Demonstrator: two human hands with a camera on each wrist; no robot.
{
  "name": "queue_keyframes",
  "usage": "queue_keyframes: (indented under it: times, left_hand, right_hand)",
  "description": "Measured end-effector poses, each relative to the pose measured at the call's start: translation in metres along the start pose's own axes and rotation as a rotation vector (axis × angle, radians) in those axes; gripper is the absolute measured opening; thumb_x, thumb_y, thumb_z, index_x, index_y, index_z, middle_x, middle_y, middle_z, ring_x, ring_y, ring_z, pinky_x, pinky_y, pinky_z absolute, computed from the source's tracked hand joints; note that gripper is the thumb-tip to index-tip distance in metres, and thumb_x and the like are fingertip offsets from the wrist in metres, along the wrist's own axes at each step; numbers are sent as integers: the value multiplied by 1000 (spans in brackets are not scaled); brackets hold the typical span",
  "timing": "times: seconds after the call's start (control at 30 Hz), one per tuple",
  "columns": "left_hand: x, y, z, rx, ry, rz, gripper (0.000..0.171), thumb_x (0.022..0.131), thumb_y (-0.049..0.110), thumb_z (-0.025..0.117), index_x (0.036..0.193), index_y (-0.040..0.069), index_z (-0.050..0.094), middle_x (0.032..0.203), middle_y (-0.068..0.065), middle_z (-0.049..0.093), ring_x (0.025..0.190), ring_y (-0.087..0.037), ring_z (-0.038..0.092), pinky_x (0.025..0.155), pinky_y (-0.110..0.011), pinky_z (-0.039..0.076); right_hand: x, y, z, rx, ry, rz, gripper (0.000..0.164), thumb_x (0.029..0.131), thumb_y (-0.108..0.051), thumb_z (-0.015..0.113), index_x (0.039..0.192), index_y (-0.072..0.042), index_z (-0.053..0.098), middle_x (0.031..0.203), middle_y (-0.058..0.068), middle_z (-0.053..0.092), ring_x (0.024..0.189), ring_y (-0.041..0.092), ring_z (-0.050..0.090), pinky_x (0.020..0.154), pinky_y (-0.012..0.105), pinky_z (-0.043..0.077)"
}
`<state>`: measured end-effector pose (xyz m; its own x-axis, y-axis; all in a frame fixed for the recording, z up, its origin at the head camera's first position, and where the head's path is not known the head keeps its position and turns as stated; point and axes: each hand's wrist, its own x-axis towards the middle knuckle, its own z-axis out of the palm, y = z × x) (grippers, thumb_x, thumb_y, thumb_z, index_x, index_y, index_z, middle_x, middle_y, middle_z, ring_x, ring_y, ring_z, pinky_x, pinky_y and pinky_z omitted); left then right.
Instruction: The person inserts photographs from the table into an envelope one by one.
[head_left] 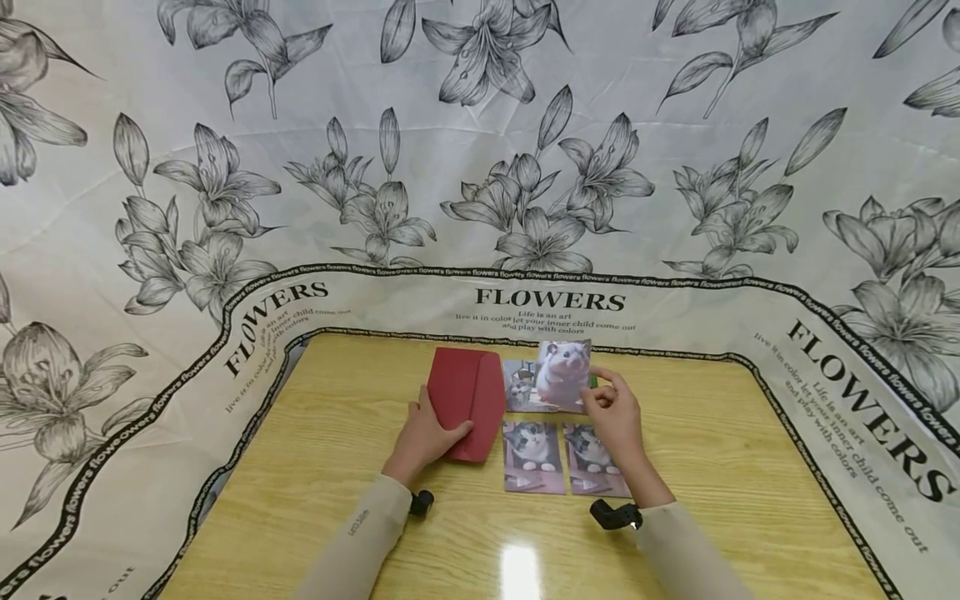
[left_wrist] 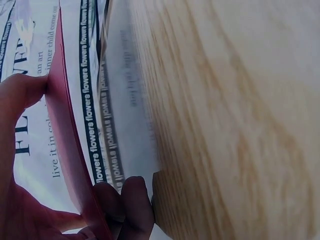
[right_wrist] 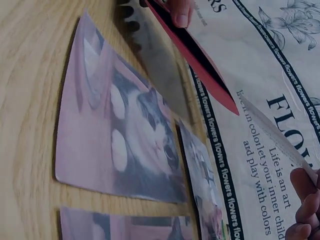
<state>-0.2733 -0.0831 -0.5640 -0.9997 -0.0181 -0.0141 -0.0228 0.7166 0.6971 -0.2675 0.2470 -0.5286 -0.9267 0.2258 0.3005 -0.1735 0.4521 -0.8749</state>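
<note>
My left hand (head_left: 424, 435) grips a red envelope (head_left: 457, 385), thumb on the front and fingers behind it. In the left wrist view the envelope (left_wrist: 67, 130) is raised off the tabletop. The right wrist view shows its slit parted, facing the right hand (right_wrist: 306, 212). Thumb and fingers of my right hand (head_left: 617, 414) pinch the edge of a photo card with a white hamster (head_left: 562, 373), beside the envelope. Two cat photo cards (head_left: 533, 458) (head_left: 588, 446) lie below it on the table. Behind the hamster card, another picture card (head_left: 519, 383) is partly covered.
The pale wooden table (head_left: 337, 517) runs up to a white flower-printed cloth (head_left: 555, 304) at the back and sides. A small black device (head_left: 617, 514) is strapped at the right wrist, another (head_left: 422, 502) at the left. Light reflects off the table's near part.
</note>
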Motion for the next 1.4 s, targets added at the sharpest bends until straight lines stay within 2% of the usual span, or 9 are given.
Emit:
queue_keyframes:
  times: [0.43,0.9,1.2,1.4]
  left_hand:
    - [-1,1,1,-20,13,-13,123,86,58,84,169,-1,15,135,-32,50,99,-35,64,90,-52,57]
    - [-2,2,3,-13,25,-10,124,86,58,85,169,-2,15,138,-34,49,102,-37,65,92,-53,57]
    - [-3,2,2,-3,28,-3,126,86,60,84,169,-3,15,142,-36,47,105,-39,65,93,-54,56]
    - [-3,3,2,-17,33,6,124,86,58,85,169,-3,16,138,-36,49,101,-38,65,90,-54,57]
  right_hand:
    - [-8,-7,49,117,-106,17,42,101,0,73,142,-1,64,83,18,73,65,7,54,61,20,43]
    - [-8,-12,82,58,-111,5,40,98,-4,76,136,-3,68,80,11,76,62,8,57,59,23,43]
    - [-8,-14,99,91,-129,23,38,99,-7,76,135,-2,68,81,10,77,63,8,58,57,23,44]
    - [-8,-17,112,100,-152,53,38,100,-9,76,137,-5,67,84,11,77,63,8,58,56,22,44]
